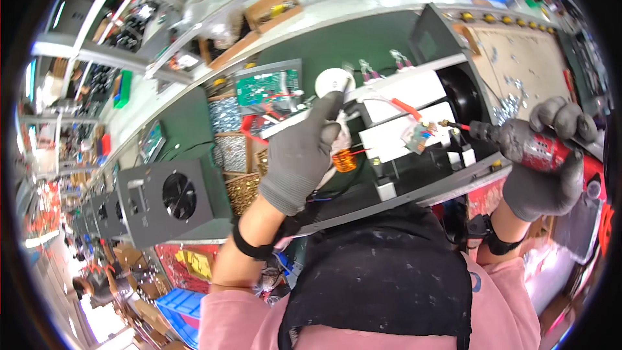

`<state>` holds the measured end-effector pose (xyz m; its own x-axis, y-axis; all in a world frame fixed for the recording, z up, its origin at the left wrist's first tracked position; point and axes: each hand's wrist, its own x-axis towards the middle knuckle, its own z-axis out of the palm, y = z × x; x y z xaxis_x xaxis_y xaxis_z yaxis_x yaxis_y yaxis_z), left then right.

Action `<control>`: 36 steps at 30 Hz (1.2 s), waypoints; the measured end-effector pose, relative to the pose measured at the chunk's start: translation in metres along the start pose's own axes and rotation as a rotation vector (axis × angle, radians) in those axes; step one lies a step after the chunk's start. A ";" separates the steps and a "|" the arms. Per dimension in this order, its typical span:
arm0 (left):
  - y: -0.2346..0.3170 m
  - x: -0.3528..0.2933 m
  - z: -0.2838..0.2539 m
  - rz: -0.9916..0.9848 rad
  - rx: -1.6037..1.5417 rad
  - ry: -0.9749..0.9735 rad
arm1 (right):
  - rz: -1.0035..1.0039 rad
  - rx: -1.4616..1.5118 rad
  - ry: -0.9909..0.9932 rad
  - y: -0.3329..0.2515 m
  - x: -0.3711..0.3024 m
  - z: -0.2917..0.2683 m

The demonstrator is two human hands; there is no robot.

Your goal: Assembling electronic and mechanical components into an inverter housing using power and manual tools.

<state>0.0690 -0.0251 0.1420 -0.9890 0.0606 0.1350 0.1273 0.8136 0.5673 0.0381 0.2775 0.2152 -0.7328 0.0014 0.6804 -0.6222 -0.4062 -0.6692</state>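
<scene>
Here, one hand points and one hand holds a drill

The left hand [301, 149], in a grey glove, reaches over a long dark metal box [427, 185]. Its pointing finger is stretched out to a white round piece [330, 80] at the far side of the box. I cannot tell if its fingers pinch anything. An orange coil [344, 161] sits just beside this hand.

The right hand [541, 188], gloved too, has its fingers wrapped around a red and black drill [541, 153]. The drill lies on its side, and its tip points left, near a little board [418, 138] with wires. I cannot tell if the tip touches anything. Two white blocks [418, 94] sit in the box, near the little board. A green board [269, 89] lies left of the white round piece.
</scene>
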 end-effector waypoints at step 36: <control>0.045 0.048 0.078 0.516 0.414 -0.364 | 0.145 -0.001 0.193 0.032 -0.031 -0.029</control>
<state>0.0209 0.0591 0.1105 -0.7833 0.6214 -0.0170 0.6132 0.7768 0.1432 0.0325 0.2911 0.1638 -0.8533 0.1177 0.5080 -0.5070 -0.4143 -0.7558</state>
